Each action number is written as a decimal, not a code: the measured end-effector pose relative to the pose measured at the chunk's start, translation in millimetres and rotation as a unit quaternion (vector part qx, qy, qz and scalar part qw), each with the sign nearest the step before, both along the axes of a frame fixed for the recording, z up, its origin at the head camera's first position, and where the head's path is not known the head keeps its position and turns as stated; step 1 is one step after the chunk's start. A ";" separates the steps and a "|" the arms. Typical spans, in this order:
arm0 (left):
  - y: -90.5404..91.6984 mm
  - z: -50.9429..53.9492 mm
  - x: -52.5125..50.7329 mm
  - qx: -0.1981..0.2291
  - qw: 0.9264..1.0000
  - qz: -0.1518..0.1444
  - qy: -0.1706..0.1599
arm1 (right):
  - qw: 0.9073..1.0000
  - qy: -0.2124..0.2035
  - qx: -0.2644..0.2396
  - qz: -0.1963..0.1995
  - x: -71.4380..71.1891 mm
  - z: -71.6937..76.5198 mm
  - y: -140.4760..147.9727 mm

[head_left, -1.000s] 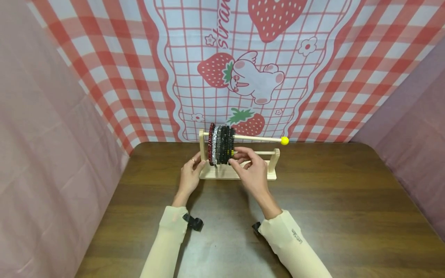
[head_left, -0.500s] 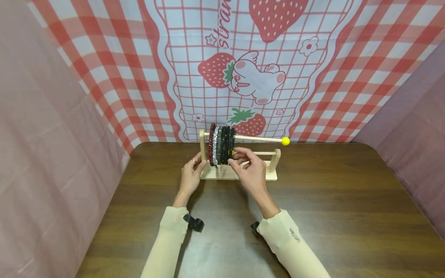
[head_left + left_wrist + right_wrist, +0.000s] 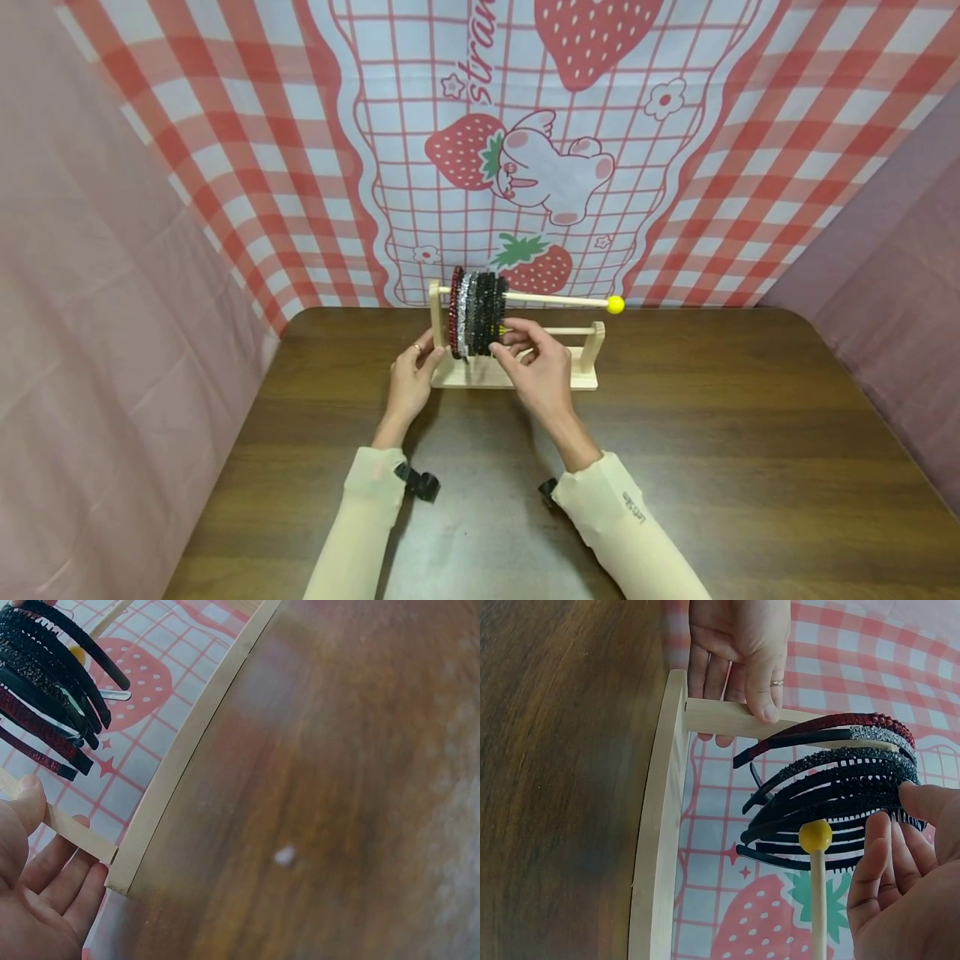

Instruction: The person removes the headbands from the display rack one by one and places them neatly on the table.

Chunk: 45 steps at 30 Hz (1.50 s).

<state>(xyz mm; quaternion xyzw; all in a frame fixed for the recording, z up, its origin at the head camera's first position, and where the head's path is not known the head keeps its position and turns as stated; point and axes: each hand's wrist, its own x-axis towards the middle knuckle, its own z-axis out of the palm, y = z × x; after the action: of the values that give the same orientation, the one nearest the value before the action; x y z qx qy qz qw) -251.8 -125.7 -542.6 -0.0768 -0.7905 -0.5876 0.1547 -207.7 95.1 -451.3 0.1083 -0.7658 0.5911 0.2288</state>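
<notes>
Several headbands hang side by side on the upper rod (image 3: pixel 558 299) of a pale wooden stand (image 3: pixel 480 379); one is red and glittery, some silver, the others black. My left hand (image 3: pixel 410 379) grips the stand's left post (image 3: pixel 79 835), thumb on one face and fingers behind. With thumb and fingers, my right hand (image 3: pixel 546 375) pinches the outermost black headband (image 3: pixel 500 292) at the right end of the row. In the right wrist view the headbands (image 3: pixel 832 780) fan out, teeth showing, beside the right fingers. The far ends of the right fingertips are partly hidden.
A yellow ball (image 3: pixel 616 304) caps the upper rod's free right end. Below runs a second rod (image 3: pixel 573 331), near the right post (image 3: pixel 593 343). The stand is near the back edge of the brown wooden table (image 3: pixel 675 467), before a strawberry-print cloth (image 3: pixel 405 167).
My right hand and forearm have shifted very slightly left. The headbands, the stand and my left hand look the same.
</notes>
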 end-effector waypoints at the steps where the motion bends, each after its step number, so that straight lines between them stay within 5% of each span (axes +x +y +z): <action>1: -0.6 -1.6 -0.3 0.000 1.000 0.000 0.007 | 1.000 0.002 -0.002 0.001 0.0 0.3 -0.2; 5: -0.1 1.3 1.7 0.002 1.000 0.000 0.004 | 1.000 0.005 -0.006 0.004 0.0 0.7 -0.8; 14: 5.8 17.3 9.0 -0.004 0.998 0.010 -0.061 | 1.000 0.008 -0.013 0.010 0.4 0.5 -1.0; 45: 3.9 14.9 9.4 -0.017 0.999 0.009 -0.039 | 1.000 0.017 -0.016 0.016 3.3 3.7 0.5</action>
<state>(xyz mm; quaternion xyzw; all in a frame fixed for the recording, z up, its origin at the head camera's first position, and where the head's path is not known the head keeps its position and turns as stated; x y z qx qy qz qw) -242.4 -121.8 -527.7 -0.0492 -0.8064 -0.5752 0.1282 -204.4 95.6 -447.7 0.1275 -0.7504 0.6049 0.2340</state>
